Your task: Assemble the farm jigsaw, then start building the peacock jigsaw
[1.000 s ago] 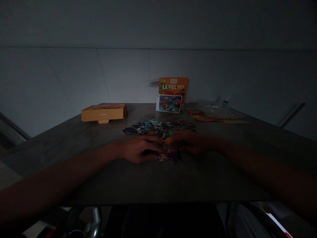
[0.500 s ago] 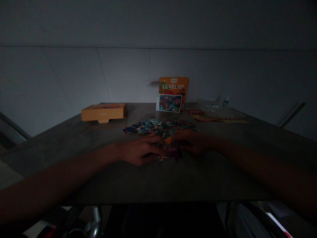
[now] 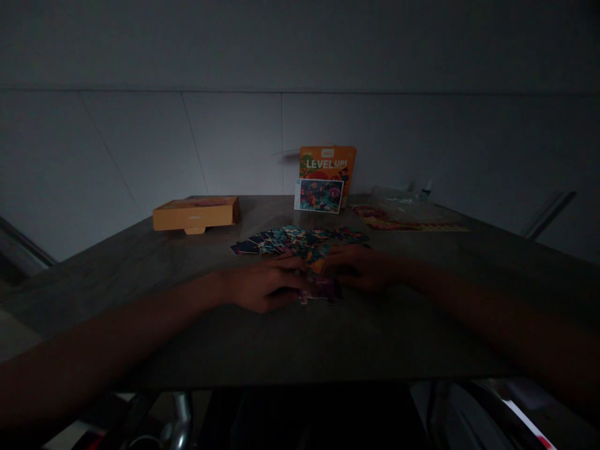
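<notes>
In the dim head view, a joined patch of purple puzzle pieces lies on the table in front of me, with an orange part at its far side. My left hand rests at its left, fingers stretched and apart, the tips touching the patch. From the right, my right hand bends its fingers down onto the patch's right edge; its thumb is lost in shadow. Just beyond both hands spreads a pile of loose, dark, colourful puzzle pieces, some overlapping.
An orange box lies at the left back. Against the wall, an orange "LEVEL UP!" box stands behind a picture card. Clear plastic wrapping and a printed sheet lie at the right back. The grey table's front edge is near me.
The left fingers have drawn back slightly, so more of the purple patch shows. My right hand stays almost in place. The whole view has shifted very slightly.
</notes>
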`<move>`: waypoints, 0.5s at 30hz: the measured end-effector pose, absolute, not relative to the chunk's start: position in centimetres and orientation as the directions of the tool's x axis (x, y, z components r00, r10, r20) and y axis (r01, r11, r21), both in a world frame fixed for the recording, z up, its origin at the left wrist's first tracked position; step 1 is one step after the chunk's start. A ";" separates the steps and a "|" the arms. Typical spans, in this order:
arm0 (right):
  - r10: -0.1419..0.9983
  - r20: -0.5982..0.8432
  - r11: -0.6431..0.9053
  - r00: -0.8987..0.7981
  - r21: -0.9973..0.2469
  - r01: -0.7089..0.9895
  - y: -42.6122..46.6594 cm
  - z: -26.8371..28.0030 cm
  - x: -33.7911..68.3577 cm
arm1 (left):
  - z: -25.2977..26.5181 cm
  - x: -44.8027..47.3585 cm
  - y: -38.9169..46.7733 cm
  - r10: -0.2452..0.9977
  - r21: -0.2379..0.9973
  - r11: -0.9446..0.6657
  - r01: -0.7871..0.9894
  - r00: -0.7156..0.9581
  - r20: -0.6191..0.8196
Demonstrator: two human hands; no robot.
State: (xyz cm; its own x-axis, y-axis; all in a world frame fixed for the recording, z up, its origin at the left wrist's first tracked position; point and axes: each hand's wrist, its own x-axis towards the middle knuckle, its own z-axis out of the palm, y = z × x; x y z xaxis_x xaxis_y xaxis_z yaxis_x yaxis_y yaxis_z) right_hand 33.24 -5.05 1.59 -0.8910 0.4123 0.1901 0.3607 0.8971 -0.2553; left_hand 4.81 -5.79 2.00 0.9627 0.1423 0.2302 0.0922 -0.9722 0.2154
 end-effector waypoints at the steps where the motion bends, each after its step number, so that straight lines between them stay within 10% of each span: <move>1: 0.411 0.192 0.898 -0.891 -0.254 0.360 -5.0 1.6 33.2 | 2.0 4.8 -5.8 0.141 0.217 -0.972 0.091 0.964 0.226; 15: 0.568 0.134 0.818 -0.812 -0.205 0.538 -6.6 2.2 31.9 | 2.3 4.9 -5.9 0.119 0.205 -0.977 0.065 0.958 0.262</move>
State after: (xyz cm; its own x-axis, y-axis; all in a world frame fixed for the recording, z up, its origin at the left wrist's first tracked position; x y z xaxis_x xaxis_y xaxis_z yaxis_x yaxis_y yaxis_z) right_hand 31.92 -6.56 2.16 -0.8123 0.5675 0.1342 0.5376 0.8179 -0.2050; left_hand 4.94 -5.94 2.29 0.9577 0.1190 0.2619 0.0652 -0.9766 0.2052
